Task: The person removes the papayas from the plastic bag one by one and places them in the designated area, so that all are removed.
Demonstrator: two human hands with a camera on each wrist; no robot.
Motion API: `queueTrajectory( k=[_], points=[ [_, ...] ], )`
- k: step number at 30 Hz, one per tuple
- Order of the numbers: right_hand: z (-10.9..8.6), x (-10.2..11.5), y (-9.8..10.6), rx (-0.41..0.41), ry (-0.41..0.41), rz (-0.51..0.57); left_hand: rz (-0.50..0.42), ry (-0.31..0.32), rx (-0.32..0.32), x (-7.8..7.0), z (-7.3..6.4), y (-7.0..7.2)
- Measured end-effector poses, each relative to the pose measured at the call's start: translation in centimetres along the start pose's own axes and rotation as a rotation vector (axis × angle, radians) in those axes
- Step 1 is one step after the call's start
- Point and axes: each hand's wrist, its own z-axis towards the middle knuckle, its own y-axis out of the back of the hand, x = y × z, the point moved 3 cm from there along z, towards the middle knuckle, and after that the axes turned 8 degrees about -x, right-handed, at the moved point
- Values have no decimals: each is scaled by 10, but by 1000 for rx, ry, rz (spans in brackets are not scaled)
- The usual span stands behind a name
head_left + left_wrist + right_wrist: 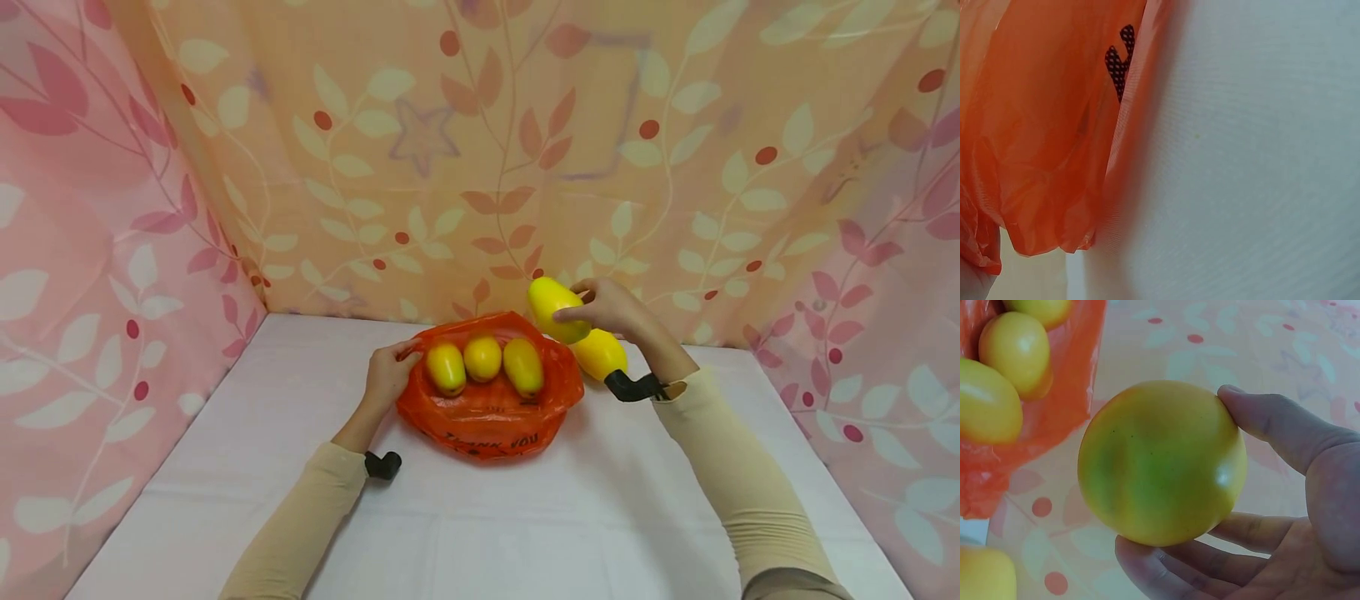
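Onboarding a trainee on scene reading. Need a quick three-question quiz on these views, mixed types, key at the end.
1. Count: how many mangoes lie in the orange-red plastic bag?

2. True or false: the left hand is holding a mango.

3. Pick one: the right hand holds one mango in the air. Where is the other mango outside the bag?
A) Left of the bag
B) On the white table, right of the bag
C) In front of the bag, nearest the person

Key:
1. Three.
2. False; the left hand grips the bag's edge.
3. B.
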Motion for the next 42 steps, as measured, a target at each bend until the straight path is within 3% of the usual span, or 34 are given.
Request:
queueTrajectory(
  k=[21, 28, 42],
  points=[
    [-5, -23, 22, -83, -44, 5, 4, -18, -11, 3, -1, 1],
    [-3, -29, 22, -96, -27, 42, 19, -64, -30, -2, -4, 3],
    [-2, -47, 29, -85, -77, 11, 10, -32, -20, -2, -3, 4]
  ],
)
